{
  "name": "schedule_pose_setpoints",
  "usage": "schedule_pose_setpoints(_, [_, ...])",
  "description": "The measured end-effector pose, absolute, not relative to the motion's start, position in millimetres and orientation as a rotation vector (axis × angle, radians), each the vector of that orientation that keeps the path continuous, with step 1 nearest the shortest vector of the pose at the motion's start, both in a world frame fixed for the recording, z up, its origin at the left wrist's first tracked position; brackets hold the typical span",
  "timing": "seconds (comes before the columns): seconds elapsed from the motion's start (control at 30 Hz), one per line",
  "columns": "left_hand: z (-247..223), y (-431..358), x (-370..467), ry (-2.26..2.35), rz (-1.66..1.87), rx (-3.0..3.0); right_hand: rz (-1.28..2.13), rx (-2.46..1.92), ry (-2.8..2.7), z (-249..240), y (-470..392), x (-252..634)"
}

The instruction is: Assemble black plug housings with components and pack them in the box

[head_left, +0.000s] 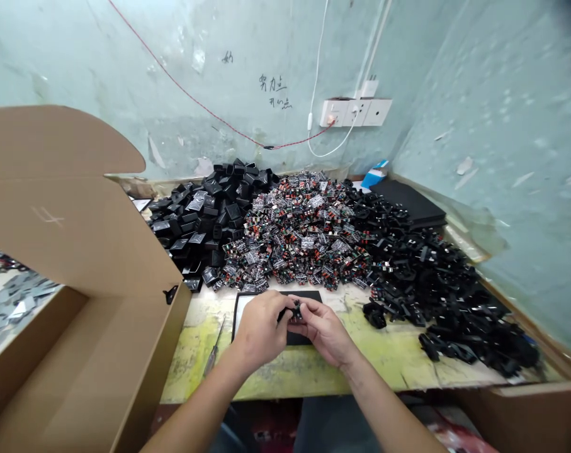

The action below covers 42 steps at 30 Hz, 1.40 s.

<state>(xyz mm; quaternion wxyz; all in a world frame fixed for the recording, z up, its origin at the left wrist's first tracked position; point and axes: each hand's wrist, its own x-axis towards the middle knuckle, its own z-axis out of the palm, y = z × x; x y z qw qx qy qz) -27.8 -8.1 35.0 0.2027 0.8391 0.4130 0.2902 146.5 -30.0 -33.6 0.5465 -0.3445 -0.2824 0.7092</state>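
Both hands meet over a black mat (308,338) near the front of the table. My left hand (265,327) is closed, its thumb and fingers pinching a small dark part (295,311). My right hand (323,328) grips the same part from the other side, thumb on top. Fingers cover much of the part, so its shape is unclear. Behind the hands rises a heap of small circuit boards (304,239). Black plastic housings (219,201) are piled at its left, and black parts with metal pins (431,283) lie at its right.
An open cardboard box (91,365) stands at the left, with a small black piece (170,294) at its edge. A screwdriver (213,352) lies beside the mat. Black sheets (408,200) are stacked at the back right, below wall sockets (356,112).
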Motion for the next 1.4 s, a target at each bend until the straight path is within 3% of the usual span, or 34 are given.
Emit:
schedule_pose_setpoints(0.27, [12.2,-21.1,-19.9,1.197,0.979,2.482,1.689,-0.832,-0.570,-33.4,-31.6,144.4])
schedule_pose_setpoints(0.43, [6.0,-18.1,-28.2,1.163,1.195,2.134,1.614,-0.760,-0.674,-26.1,-31.5,144.6])
schedule_pose_setpoints(0.67, [4.4,-20.7,-40.2,0.968,0.947,1.845,1.521,-0.750,-0.798,-20.5,-36.4,143.1])
schedule_pose_setpoints(0.93, [-2.0,-21.2,-39.9,0.895,1.039,1.742,1.314,-0.821,-0.953,-32.1,-45.8,156.6])
schedule_pose_setpoints(1.13, [-11.8,-17.0,-43.7,1.033,1.052,1.859,1.202,-0.930,-1.124,-41.7,-41.4,165.6])
schedule_pose_setpoints(1.4, [-49.2,19.6,-32.1,1.101,0.926,2.337,0.718,-1.369,-1.440,-48.2,-34.3,189.1])
